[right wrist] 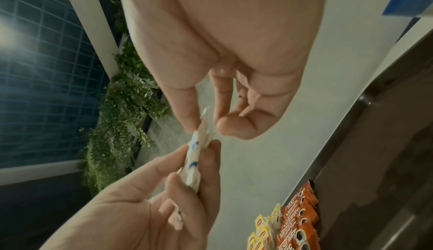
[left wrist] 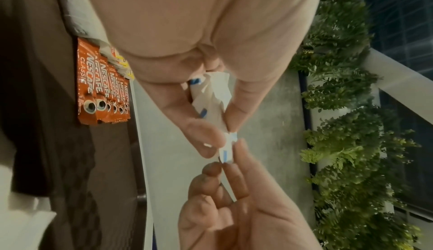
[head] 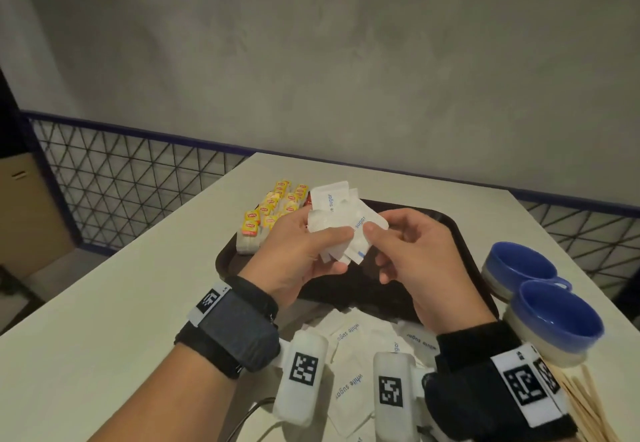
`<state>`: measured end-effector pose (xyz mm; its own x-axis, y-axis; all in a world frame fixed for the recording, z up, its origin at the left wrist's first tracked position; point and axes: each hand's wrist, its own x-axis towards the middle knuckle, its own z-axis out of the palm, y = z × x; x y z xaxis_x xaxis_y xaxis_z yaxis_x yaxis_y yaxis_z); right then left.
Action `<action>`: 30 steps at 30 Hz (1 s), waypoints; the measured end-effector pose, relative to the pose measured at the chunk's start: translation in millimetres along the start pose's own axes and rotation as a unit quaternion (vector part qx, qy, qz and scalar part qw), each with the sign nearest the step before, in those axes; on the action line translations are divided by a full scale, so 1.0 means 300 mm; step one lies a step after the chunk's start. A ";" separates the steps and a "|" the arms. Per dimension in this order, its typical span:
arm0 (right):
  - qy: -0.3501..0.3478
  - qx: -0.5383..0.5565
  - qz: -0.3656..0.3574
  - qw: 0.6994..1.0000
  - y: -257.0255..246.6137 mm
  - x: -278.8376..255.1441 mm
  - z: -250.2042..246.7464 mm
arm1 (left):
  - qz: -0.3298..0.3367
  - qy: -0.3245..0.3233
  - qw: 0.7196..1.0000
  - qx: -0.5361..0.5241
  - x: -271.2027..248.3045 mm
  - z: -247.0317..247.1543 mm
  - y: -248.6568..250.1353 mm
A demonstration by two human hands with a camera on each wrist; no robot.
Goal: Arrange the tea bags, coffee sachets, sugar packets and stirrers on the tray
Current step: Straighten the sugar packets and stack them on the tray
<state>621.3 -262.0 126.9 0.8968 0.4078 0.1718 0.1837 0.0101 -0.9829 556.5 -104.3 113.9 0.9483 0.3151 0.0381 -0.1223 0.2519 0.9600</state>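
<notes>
Gripping a fanned bunch of white paper sugar packets [head: 332, 223] above the dark brown plastic tray [head: 450, 230], the left hand [head: 298, 254] clamps them between thumb and fingers while the right hand [head: 412, 254] pinches the edge of one packet. More sugar packets [head: 356, 341] lie loose on the table by the wrists. Yellow-tagged tea bags [head: 273, 213] sit in rows at the tray's far left corner, orange coffee sachets [left wrist: 103, 87] beside them. The bunch looks uneven, though blur hides how many. Tugging one free could loosen the rest, scattering them over the sorted rows.
</notes>
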 end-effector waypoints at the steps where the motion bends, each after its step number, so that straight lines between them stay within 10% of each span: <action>1: -0.005 0.001 0.006 1.000 -0.001 -0.002 -0.001 | 0.002 0.005 1.000 -0.005 0.000 -0.001 -0.001; 19: 0.033 0.239 0.126 0.962 -0.014 -0.006 -0.034 | 0.033 0.060 0.997 -0.026 0.004 -0.008 0.003; 30: -0.044 0.143 0.106 0.983 -0.010 -0.019 0.002 | 0.020 0.029 0.999 -0.004 0.000 0.005 -0.001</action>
<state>615.4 -263.9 128.8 0.8621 0.5056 -0.0339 -0.1365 0.1673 -0.9764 557.1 -105.8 113.9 0.9241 0.3772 0.0611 -0.1631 0.2447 0.9558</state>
